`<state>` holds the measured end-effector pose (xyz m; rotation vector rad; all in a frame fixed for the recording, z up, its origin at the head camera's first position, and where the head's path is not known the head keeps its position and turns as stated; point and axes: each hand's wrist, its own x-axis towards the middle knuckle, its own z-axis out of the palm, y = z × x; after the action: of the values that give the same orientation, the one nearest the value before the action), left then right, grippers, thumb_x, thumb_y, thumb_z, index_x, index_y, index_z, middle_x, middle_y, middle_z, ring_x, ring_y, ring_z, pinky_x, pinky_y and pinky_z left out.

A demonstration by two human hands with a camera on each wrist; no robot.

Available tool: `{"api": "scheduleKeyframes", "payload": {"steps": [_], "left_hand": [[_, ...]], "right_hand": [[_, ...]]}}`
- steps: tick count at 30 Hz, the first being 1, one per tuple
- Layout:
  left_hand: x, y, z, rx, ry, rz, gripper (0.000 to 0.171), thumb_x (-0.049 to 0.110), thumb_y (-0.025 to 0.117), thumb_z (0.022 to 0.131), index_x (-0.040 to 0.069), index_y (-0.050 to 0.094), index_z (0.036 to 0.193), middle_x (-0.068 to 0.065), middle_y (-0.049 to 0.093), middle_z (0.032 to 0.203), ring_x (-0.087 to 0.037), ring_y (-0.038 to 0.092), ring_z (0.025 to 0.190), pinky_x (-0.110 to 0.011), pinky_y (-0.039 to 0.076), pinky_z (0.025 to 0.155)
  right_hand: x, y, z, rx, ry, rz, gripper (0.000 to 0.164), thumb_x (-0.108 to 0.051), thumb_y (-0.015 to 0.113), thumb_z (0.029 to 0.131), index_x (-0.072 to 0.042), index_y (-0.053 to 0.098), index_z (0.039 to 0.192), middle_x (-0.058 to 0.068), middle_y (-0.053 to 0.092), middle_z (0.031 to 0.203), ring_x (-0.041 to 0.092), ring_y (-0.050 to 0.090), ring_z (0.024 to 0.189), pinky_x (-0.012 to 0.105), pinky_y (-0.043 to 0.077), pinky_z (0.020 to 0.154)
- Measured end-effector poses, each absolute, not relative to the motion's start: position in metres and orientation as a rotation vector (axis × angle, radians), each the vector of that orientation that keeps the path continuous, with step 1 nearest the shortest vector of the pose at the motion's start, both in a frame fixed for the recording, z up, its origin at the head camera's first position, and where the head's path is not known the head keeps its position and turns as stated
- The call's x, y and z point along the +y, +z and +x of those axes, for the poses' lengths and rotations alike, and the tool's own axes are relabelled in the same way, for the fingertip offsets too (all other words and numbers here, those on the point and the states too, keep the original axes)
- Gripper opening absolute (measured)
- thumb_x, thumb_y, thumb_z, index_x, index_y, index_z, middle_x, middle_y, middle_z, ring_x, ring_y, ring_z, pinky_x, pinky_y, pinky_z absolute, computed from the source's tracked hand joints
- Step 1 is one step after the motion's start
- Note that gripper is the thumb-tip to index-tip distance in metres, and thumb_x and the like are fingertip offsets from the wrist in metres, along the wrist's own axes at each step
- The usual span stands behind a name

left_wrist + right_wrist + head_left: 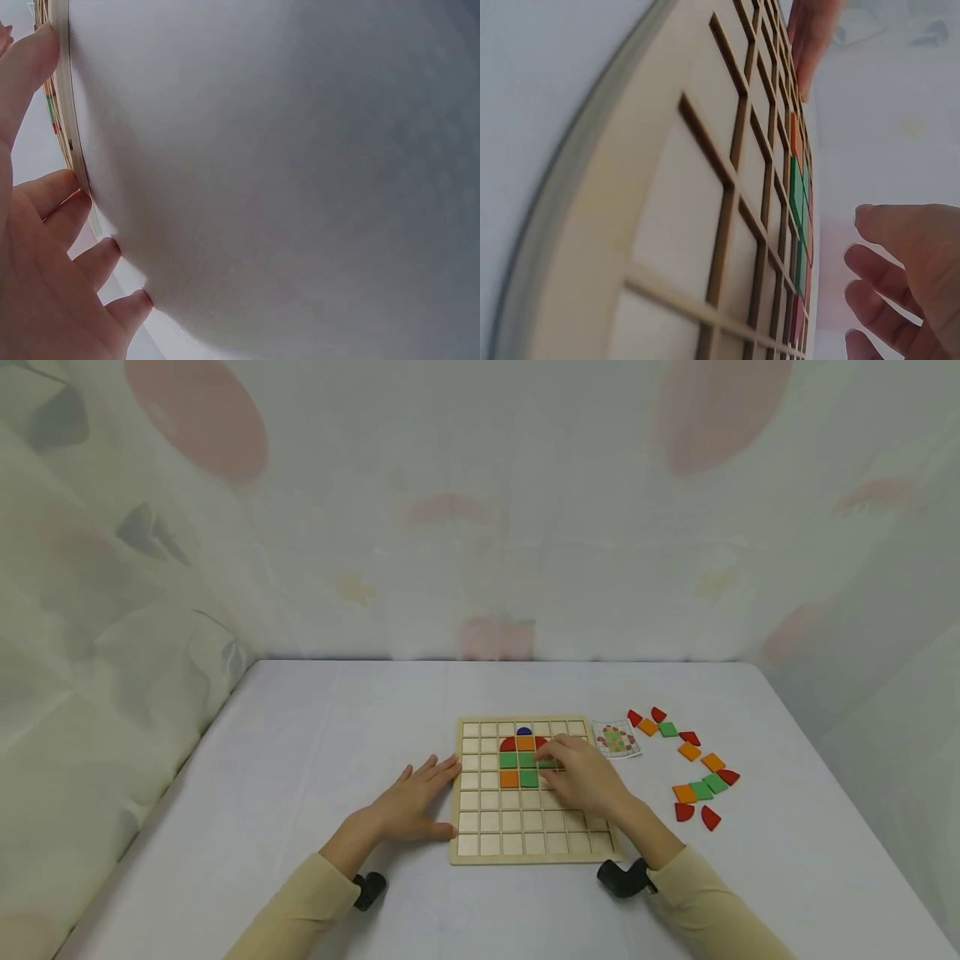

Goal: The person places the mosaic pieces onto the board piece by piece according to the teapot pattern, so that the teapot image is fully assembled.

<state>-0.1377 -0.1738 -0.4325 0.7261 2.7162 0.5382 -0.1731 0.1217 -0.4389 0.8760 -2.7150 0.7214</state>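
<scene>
A wooden grid board (pixel 480 821) lies flat on the table. In its upper middle cells sit a blue piece (pixel 524 732), red quarter-round pieces (pixel 508 744), orange squares (pixel 509 779) and green squares (pixel 528 778). My left hand (pixel 411 802) is spread at the board's left edge, thumb and fingertips touching it; the left wrist view shows the thumb on the wooden rim (pixel 66 97). Over the board's right half hovers my right hand (pixel 583 777), partly covering the red and green pieces there. In the right wrist view the right hand's fingers (pixel 881 270) are loosely bent, apart, holding nothing visible.
Right of the board lies a small pattern card (pixel 617 739). Beyond it, loose red quarter-rounds (pixel 710 817), orange squares (pixel 713 762) and green squares (pixel 701 791) form a curved line on the white table (pixel 360 702). A patterned curtain hangs behind.
</scene>
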Motion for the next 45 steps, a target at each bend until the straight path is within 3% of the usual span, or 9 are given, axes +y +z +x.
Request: {"api": "scheduleKeyframes", "payload": {"steps": [9, 18, 29, 45], "left_hand": [[-0.175, -0.435, -0.138, 2.72, 0.531, 0.725, 0.09, 0.043, 0.072, 0.075, 0.01, 0.027, 0.146, -0.004, 0.021, 0.153, -0.034, 0.015, 0.14, -0.062, 0.014, 0.106], [-0.175, -0.436, -0.138, 2.724, 0.534, 0.728, 0.09, 0.043, 0.072, 0.075, 0.01, 0.027, 0.145, -0.004, 0.021, 0.153, -0.034, 0.015, 0.14, -0.062, 0.014, 0.106], [-0.177, -0.436, -0.138, 2.723, 0.528, 0.734, 0.09, 0.043, 0.072, 0.075, 0.009, 0.027, 0.145, -0.004, 0.021, 0.153, -0.035, 0.015, 0.14, -0.062, 0.014, 0.106], [-0.178, -0.435, -0.138, 2.726, 0.52, 0.721, 0.089, 0.043, 0.071, 0.076, 0.01, 0.027, 0.146, -0.004, 0.02, 0.153, -0.034, 0.014, 0.14, -0.061, 0.013, 0.107]], "right_hand": [[0.155, -0.429, -0.174, -2.772, 0.806, 0.749, 0.019, -0.016, 0.068, 0.083, -0.014, 0.066, 0.101, -0.002, 0.061, 0.095, 0.015, 0.055, 0.083, 0.029, 0.048, 0.069], [0.204, -0.431, -0.175, -2.686, 0.823, 0.796, 0.023, -0.01, 0.071, 0.079, -0.012, 0.065, 0.101, 0.0, 0.063, 0.101, 0.019, 0.059, 0.085, 0.038, 0.052, 0.07], [0.257, -0.433, -0.163, -2.767, 0.804, 0.704, 0.03, -0.006, 0.073, 0.075, -0.01, 0.064, 0.104, 0.002, 0.063, 0.1, 0.023, 0.057, 0.088, 0.038, 0.049, 0.067], [0.303, -0.448, -0.154, -2.901, 0.756, 0.612, 0.029, -0.011, 0.075, 0.074, -0.011, 0.065, 0.102, 0.0, 0.062, 0.096, 0.018, 0.055, 0.085, 0.028, 0.052, 0.069]]}}
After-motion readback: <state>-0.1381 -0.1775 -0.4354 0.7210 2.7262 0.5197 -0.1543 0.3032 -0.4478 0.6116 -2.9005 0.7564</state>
